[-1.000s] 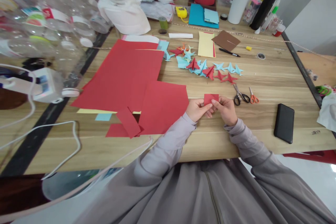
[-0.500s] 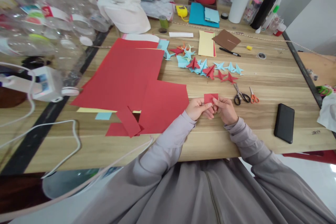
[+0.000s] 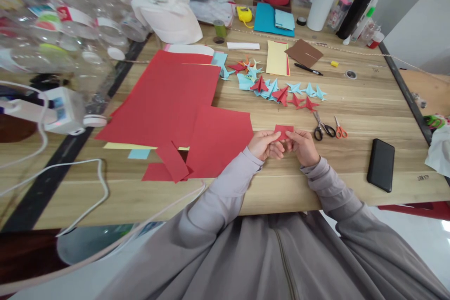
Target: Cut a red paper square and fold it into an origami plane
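Between my two hands is a small rectangle of red paper (image 3: 284,130), held up just above the table's front part. My left hand (image 3: 264,144) pinches its left side, thumb on top. On the right side, my right hand (image 3: 303,146) grips the paper between thumb and fingers. Large red sheets (image 3: 221,140) lie to the left, with cut red strips (image 3: 172,161) at their lower edge. Beyond my hands sit several folded paper stars or planes in red (image 3: 281,96) and light blue (image 3: 309,90). Black-handled scissors (image 3: 321,129) and orange-handled scissors (image 3: 340,129) rest right of my right hand.
A black phone (image 3: 380,165) lies at the right. Yellow paper (image 3: 277,58), brown paper (image 3: 304,53) and a black pen (image 3: 308,69) are farther back. Plastic bottles (image 3: 77,23) crowd the left, above a white cable (image 3: 101,173). A white roll (image 3: 324,0) stands at the back.
My left thumb has shifted from the paper's lower middle toward its left side, and the left fingers below have spread a little. Both hands still hold the red paper.
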`<state>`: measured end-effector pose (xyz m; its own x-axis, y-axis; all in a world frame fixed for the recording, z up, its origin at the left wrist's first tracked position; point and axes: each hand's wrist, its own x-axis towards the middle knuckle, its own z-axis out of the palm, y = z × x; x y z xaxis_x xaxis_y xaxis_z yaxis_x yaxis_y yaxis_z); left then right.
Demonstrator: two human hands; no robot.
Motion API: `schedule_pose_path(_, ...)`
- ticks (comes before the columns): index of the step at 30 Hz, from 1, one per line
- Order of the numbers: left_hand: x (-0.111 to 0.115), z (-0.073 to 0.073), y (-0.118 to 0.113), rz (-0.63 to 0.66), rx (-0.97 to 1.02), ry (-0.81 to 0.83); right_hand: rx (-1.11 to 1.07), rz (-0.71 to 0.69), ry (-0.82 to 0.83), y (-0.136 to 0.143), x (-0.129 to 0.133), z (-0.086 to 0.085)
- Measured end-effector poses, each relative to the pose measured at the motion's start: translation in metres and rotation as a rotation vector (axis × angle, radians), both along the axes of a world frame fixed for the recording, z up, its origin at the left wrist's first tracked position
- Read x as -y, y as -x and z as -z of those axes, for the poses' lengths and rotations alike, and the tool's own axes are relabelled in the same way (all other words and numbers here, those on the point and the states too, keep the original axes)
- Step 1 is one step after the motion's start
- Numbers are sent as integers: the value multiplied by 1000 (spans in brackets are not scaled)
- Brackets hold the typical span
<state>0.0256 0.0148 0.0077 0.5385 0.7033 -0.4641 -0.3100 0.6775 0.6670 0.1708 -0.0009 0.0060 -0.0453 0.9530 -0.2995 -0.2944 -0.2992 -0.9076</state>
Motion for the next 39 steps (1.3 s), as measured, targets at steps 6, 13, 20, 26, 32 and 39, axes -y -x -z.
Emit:
schedule_pose_path(6, 2, -6, -4, -61, -50, 33, 68, -17, 22, 0, 1, 0)
schedule_pose_path(13, 2, -6, -4, -19, -62, 47, 75, -58, 14, 0, 2, 0)
schedule_pose_path(20, 0, -4, -2, 15, -25, 58, 66, -74, 25, 1, 2, 1)
schedule_pose_path(26, 0, -1, -1, 44, -25, 46, 85, -110, -44, 0, 3, 2)
schedule_pose_path(32, 0, 1, 1, 95, 21, 19, 101, -61, -72, 0, 3, 2)
schedule_pose_path(39, 0, 4, 1, 106, 26, 3, 144, -109, -98, -2, 2, 2)
